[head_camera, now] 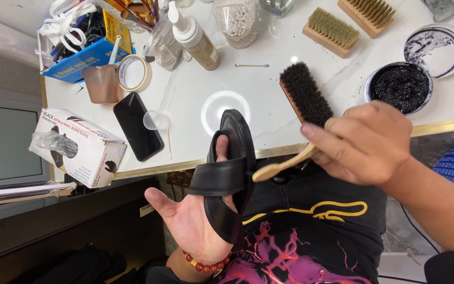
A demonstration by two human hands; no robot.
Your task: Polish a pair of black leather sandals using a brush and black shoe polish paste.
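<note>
My left hand [187, 218] is slipped under the strap of a black leather sandal [232, 173], with fingers poking out past the strap, and holds it upright in front of my lap. My right hand [366, 142] grips the wooden handle of a long brush with dark bristles [305, 100]. The tip of the handle touches the sandal's edge. An open tin of black polish [400, 87] sits on the white table just beyond my right hand, and its lid [436, 50] lies behind it.
On the white marble table [195, 89]: two tan-bristled wooden brushes [332, 30], a pump bottle [195, 38], a jar of cotton swabs [237, 21], a tape roll [134, 73], a black phone [137, 126], a small cup [102, 83], a blue box [80, 58]. A glove box [77, 147] overhangs the left edge.
</note>
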